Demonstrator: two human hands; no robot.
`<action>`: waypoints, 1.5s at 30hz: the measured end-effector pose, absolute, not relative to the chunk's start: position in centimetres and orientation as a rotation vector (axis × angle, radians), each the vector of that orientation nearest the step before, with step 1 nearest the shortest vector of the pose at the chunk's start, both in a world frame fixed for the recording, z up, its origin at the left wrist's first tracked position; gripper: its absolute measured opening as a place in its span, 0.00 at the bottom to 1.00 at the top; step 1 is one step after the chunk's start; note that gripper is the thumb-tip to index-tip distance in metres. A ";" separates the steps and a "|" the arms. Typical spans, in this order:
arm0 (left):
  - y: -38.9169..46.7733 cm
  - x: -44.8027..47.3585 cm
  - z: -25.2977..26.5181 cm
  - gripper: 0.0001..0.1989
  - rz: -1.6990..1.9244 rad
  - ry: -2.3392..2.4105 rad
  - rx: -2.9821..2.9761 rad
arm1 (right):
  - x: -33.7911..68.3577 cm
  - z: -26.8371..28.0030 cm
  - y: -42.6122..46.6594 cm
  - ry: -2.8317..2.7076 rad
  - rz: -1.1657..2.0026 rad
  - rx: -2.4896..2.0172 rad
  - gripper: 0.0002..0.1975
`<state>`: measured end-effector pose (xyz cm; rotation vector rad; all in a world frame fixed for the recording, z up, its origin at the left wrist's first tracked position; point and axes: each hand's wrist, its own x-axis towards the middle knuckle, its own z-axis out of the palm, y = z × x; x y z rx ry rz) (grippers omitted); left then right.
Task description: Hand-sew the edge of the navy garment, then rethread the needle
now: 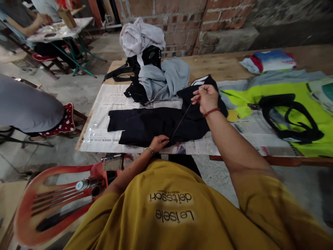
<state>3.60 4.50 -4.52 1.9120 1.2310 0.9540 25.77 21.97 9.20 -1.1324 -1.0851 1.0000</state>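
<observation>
Stitching looks to be midway: the right hand (207, 98) pinches a thread (180, 120) pulled taut, up and away from the dark garment (145, 126) on the counter (223, 64), while the left hand (158, 143) presses closed on the garment's near edge. How much seam remains cannot be told.

Soft, even daylight, brightest on the far left floor (78, 90), with faint shadows beneath the bench (223, 66). Wide-angle distortion bends the edges; the near red chair (52, 198) and yellow shirt (182, 215) appear blurred, the far right corner dim.
</observation>
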 end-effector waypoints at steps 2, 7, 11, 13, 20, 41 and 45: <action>4.5 3.6 -4.6 0.05 0.942 1.226 1.916 | 26.0 9.4 22.2 -1.084 1.023 -1.153 0.10; 4.5 3.5 -4.5 0.05 0.926 1.227 1.929 | 26.2 9.5 21.8 -1.023 1.002 -1.207 0.07; 4.5 3.6 -4.3 0.05 0.928 1.219 1.940 | 26.9 8.4 20.2 -1.064 1.091 -1.325 0.07; 4.4 3.6 -4.2 0.05 0.933 1.209 1.945 | 27.5 7.4 18.8 -1.113 1.133 -1.389 0.14; 4.3 3.7 -4.2 0.06 0.941 1.198 1.948 | 26.2 4.0 11.8 -2.065 1.107 -1.368 0.16; 4.3 3.6 -4.1 0.05 0.926 1.245 1.930 | 24.5 4.2 12.5 -2.715 0.592 -1.217 0.10; 4.4 3.6 -4.1 0.04 0.926 1.241 1.924 | 26.1 4.5 13.8 -2.546 0.514 -1.303 0.10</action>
